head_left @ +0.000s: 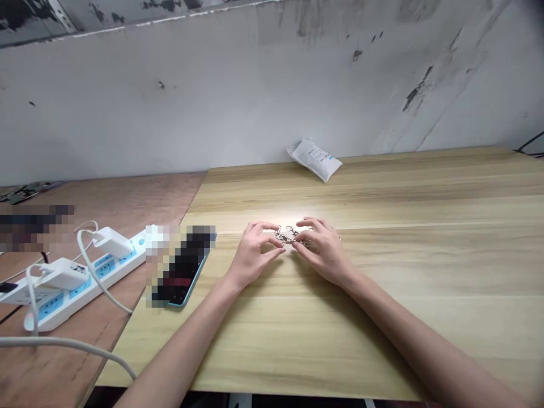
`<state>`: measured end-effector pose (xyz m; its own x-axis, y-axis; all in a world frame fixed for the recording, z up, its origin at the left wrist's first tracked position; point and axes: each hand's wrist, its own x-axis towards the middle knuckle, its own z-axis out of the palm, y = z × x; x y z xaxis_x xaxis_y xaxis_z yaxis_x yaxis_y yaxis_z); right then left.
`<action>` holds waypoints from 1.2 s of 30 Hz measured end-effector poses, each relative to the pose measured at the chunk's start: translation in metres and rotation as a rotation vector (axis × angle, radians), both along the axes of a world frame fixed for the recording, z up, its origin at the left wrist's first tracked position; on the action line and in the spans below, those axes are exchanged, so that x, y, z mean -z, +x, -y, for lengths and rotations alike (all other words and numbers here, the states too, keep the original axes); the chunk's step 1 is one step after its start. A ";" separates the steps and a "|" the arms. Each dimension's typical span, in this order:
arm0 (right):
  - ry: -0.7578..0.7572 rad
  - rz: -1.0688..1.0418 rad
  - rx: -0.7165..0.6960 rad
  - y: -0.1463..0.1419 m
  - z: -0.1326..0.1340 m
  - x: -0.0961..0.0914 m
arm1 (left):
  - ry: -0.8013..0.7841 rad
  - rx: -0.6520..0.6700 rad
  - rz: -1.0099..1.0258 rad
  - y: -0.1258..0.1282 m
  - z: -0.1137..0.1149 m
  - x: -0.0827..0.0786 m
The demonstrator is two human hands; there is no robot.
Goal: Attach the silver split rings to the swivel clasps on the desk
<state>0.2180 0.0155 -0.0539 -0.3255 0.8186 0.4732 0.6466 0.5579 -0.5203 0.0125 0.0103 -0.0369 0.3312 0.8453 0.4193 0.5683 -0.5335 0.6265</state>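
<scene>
Several small silvery metal pieces (pixel 290 233), looped like chain links or key rings, lie bunched between my hands above the wooden tabletop. From the left, my left hand (pixel 255 249) pinches one side of them with thumb and fingertips. My right hand (pixel 325 248) is curled over the other side, its thumb and index finger closed on the metal. Bits of the loops show between the right fingers and just past them. The fingers cover part of the pieces, so their exact shape cannot be made out.
A phone (pixel 183 280), partly blurred out, lies on the table's left side. Beyond it, a white power strip (pixel 108 277) with chargers and cables rests on a brown board (pixel 161 195). A white plastic packet (pixel 315 160) sits at the back, against the wall (pixel 238 102).
</scene>
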 end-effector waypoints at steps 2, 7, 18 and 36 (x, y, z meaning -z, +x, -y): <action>-0.030 -0.004 0.008 0.000 -0.001 0.001 | -0.014 0.011 0.003 0.001 0.001 -0.001; -0.026 -0.015 0.035 0.000 0.000 0.001 | -0.106 0.051 0.068 0.002 0.001 -0.003; 0.086 -0.010 -0.057 -0.018 0.013 -0.003 | -0.128 0.022 0.177 0.007 0.005 -0.002; -0.023 -0.117 -0.140 -0.024 0.012 -0.004 | -0.156 0.007 0.271 -0.003 0.000 -0.002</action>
